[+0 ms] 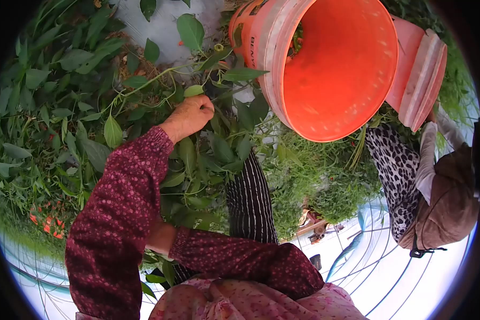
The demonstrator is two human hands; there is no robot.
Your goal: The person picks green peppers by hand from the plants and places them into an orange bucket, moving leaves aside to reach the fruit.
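Note:
My left hand point(189, 114), in a maroon flowered sleeve, reaches into a leafy green plant point(197, 160) and is closed around a thin stem point(226, 95) with its fingertips pinched. My right arm crosses low in front of my body. Only the wrist and heel of my right hand point(159, 238) show; its fingers are hidden behind my left arm and the leaves. An orange bucket point(330, 69) hangs tilted just right of the left hand, its open mouth facing me, with a few green bits near its rim.
Dense green foliage fills the left and centre, with small red fruits point(47, 223) at the lower left. A striped trouser leg point(250, 197) stands among the plants. At the right a person in a leopard-print top point(394, 170) holds a pink bucket point(418, 74).

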